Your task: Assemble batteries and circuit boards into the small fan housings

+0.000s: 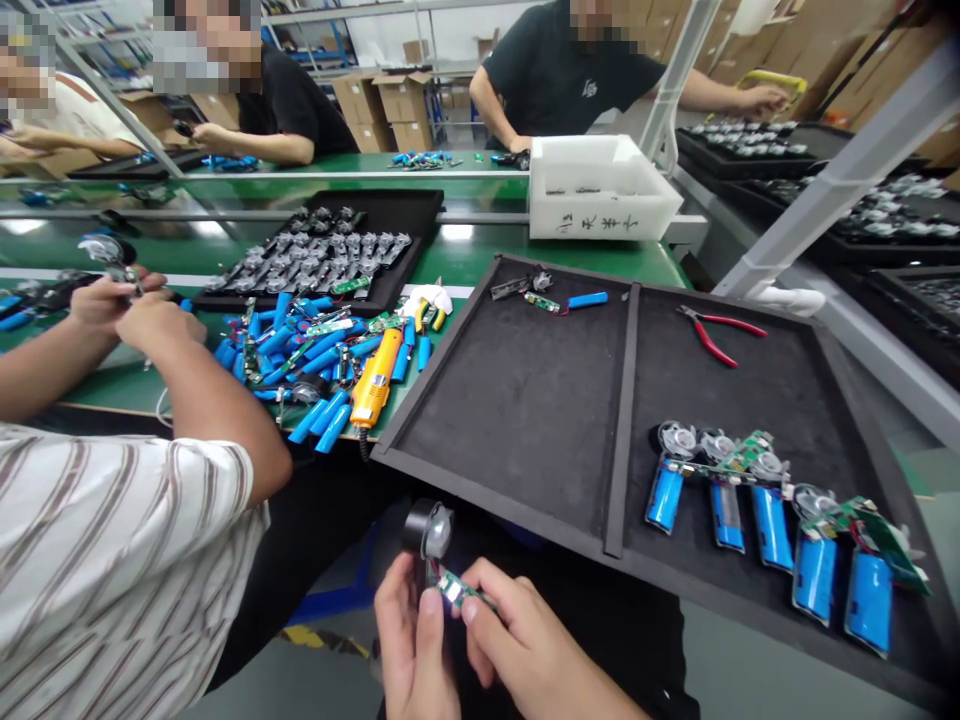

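Observation:
Low in front of me, my left hand [412, 635] grips a small assembly with a black round housing and clear plastic front [431, 530]. My right hand [517, 625] pinches a narrow green circuit board [452, 588], which a red wire appears to join to that assembly. The lower part of the assembly is hidden by my fingers. Beyond my hands lies a black divided tray [555, 420]. Blue battery cells [771, 525] with boards and clear round parts form a row in its right compartment, along with red-handled cutters [716, 335].
On the green bench [480, 265] is a heap of blue cells [322, 350] beside a yellow electric screwdriver [377, 378]. A white bin [600, 195] stands behind the tray. A co-worker in a striped shirt [112, 560] works close on my left; other people sit across.

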A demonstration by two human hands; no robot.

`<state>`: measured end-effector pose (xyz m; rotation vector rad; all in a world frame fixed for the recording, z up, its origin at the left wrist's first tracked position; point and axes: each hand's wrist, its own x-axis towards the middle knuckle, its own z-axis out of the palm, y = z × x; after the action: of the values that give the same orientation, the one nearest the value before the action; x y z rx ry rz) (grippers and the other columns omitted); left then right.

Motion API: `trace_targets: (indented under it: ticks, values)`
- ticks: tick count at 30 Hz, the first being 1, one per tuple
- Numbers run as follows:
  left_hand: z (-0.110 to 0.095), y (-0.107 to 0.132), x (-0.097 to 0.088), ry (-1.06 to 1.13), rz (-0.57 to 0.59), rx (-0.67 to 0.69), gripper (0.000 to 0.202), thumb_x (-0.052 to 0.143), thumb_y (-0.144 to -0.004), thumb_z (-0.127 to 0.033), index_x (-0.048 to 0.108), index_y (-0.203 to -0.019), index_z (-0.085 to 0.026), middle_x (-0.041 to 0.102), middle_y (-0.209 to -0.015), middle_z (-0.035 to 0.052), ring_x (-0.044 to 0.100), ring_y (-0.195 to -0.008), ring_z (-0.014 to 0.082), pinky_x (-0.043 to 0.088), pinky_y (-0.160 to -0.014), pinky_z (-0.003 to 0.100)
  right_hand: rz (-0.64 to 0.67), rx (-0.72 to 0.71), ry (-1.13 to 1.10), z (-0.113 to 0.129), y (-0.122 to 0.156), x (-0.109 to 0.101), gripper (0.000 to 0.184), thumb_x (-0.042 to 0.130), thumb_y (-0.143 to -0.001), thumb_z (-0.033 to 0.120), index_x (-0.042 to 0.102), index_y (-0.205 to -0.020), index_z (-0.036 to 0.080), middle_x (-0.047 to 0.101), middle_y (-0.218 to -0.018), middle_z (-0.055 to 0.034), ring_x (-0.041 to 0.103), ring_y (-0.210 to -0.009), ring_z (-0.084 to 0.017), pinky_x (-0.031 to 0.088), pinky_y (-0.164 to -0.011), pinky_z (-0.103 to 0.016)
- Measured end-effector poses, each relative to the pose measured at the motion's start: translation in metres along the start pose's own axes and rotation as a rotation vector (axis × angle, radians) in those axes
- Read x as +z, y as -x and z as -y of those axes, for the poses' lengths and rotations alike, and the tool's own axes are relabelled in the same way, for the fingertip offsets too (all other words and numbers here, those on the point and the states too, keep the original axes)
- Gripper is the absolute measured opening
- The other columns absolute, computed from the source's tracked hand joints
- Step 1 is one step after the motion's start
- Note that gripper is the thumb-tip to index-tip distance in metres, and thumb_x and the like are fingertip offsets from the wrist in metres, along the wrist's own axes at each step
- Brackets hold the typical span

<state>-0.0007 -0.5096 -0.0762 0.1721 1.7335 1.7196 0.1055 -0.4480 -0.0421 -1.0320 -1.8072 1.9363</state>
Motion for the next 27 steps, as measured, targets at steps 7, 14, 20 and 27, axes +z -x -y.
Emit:
trace_targets:
  ticks: [7, 14, 20, 27]
  values:
    - [0.0039, -0.0007, -0.0035, -0.027, -0.001, 0.029, 0.058, 0.069, -0.087, -0.056, 0.055, -0.134, -0.026, 0.059, -0.138, 0.0076, 0.055, -0.128, 0.0275, 0.045, -0.104, 0.036, 0.008, -0.011, 0.029, -0.0039, -0.0030, 0.0025, 0.029, 0.037, -0.110, 0.038, 0.056, -0.096, 0.021, 0.060, -0.066, 0.0062, 0.055, -0.064, -0.010, 0.040, -0.074, -0.023]
    - [0.0053, -0.0018, -0.0032, -0.035, -0.003, 0.032, 0.057, 0.068, -0.087, -0.056, 0.055, -0.135, -0.027, 0.059, -0.139, 0.0076, 0.054, -0.130, 0.0276, 0.045, -0.105, 0.035, 0.013, -0.012, 0.013, -0.0060, -0.0039, 0.0023, 0.030, 0.037, -0.110, 0.040, 0.057, -0.098, 0.021, 0.057, -0.061, 0.0071, 0.054, -0.059, -0.010, 0.042, -0.074, -0.023]
    - [0.0058, -0.0020, -0.0043, -0.051, 0.022, 0.057, 0.053, 0.067, -0.090, -0.054, 0.056, -0.133, -0.026, 0.057, -0.140, 0.0076, 0.054, -0.130, 0.0272, 0.043, -0.108, 0.036, -0.005, -0.010, 0.015, -0.0053, -0.0034, 0.0018, 0.029, 0.038, -0.110, 0.038, 0.057, -0.096, 0.021, 0.058, -0.062, 0.0068, 0.054, -0.062, -0.010, 0.042, -0.075, -0.023]
    - [0.0068, -0.0035, -0.0045, -0.044, 0.050, 0.066, 0.056, 0.067, -0.090, -0.053, 0.053, -0.135, -0.025, 0.054, -0.143, 0.0088, 0.048, -0.137, 0.0292, 0.040, -0.110, 0.037, 0.010, -0.009, -0.031, -0.0035, -0.0030, 0.0003, 0.026, 0.039, -0.109, 0.035, 0.054, -0.094, 0.021, 0.057, -0.062, 0.0069, 0.054, -0.060, -0.010, 0.042, -0.072, -0.022]
